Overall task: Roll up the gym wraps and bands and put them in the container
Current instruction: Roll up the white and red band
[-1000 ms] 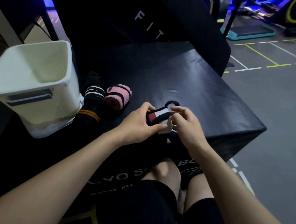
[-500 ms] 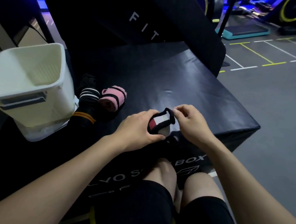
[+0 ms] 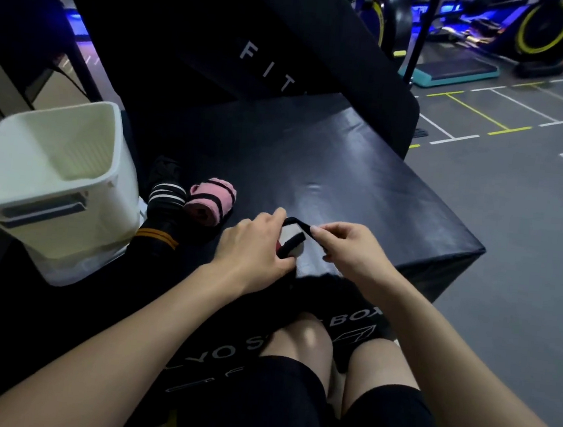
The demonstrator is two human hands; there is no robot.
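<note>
My left hand grips a rolled wrap with black, white and red stripes near the front edge of the black padded box. My right hand pinches the wrap's thin black loop strap and holds it stretched up and over the roll. A pink wrap with black stripes lies rolled to the left. Beside it are a black wrap with white stripes and a black one with orange stripes. The white plastic container stands at the left and looks empty inside.
A tall black padded block lettered "FIT" rises behind the box. My bare knees press against the box's front. Grey gym floor with painted lines lies to the right, with a teal step platform and exercise machines beyond.
My right hand has drawn the black loop strap out to the right across the top of the roll. The left hand has turned over the roll, covering more of it.
</note>
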